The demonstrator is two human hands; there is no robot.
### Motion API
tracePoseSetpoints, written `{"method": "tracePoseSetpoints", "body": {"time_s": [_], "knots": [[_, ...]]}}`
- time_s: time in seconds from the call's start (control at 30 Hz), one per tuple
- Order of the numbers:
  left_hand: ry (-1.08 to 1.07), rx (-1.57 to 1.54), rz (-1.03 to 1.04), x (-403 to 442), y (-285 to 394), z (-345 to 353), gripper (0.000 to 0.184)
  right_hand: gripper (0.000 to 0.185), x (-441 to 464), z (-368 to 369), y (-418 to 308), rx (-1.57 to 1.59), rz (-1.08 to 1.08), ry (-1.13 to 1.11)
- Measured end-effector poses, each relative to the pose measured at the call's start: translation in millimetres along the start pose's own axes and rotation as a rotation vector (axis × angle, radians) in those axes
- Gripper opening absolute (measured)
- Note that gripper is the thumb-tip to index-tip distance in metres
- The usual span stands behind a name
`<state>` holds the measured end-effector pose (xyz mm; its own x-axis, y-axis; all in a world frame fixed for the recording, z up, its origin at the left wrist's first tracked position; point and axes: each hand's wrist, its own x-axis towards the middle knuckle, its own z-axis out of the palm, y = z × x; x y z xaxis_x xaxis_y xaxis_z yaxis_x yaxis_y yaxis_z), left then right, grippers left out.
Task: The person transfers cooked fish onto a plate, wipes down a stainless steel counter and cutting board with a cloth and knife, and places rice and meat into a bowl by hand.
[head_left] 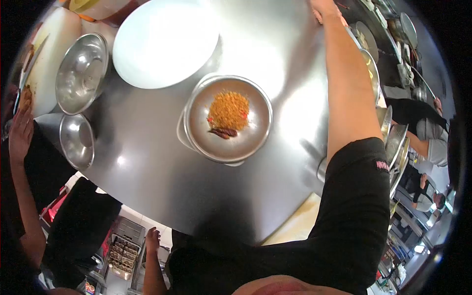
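Observation:
A metal bowl (199, 135) stands on the steel table (147, 191), with orange-brown crumbly food (229, 111) and dark red dried chillies (224, 132) inside. My right arm reaches to the top edge of the view, where my right hand (323, 9) is partly cut off; what its fingers do is unclear. Low beside my body hangs my left hand (153, 238), fingers loosely bent and apart, with nothing visible in it. Behind the bowl lies a large white plate (164, 42).
Two empty metal bowls (82, 73) (77, 141) sit at the left, near a co-worker's hand (21, 128) by a cutting board (54, 59) with a knife. Stacked bowls and strainers (397, 142) line the right. Another person (418, 115) works beyond.

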<state>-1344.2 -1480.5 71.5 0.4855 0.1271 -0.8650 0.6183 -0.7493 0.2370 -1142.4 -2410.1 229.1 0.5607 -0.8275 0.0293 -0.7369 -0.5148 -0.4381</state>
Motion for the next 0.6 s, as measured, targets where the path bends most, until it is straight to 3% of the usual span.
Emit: {"method": "tracePoseSetpoints", "body": {"time_s": [0.17,0.27,0.3,0.4,0.47,0.6], "knots": [[0.023,-0.126,-0.087,-18,-14,-11,0.033,0.062,49,20,13,-0.316,0.379,0.103],[0.001,-0.157,-0.083,-28,-36,-11,0.033,0.060,47,37,48,0.126,-0.186,0.111],[-0.038,-0.110,-0.097,-27,-41,-14,0.034,0.062,15,20,27,0.093,-0.066,0.075],[-0.039,-0.010,-0.137,-17,-49,-16,0.035,0.063,4,33,56,0.063,-0.101,0.214],[-0.063,-0.042,-0.007,-11,-55,-21,0.034,0.064,-42,17,33,0.009,0.002,0.227],[-0.031,-0.181,0.025,-10,-54,-13,0.036,0.067,-107,11,18,-0.271,0.216,0.243]]}}
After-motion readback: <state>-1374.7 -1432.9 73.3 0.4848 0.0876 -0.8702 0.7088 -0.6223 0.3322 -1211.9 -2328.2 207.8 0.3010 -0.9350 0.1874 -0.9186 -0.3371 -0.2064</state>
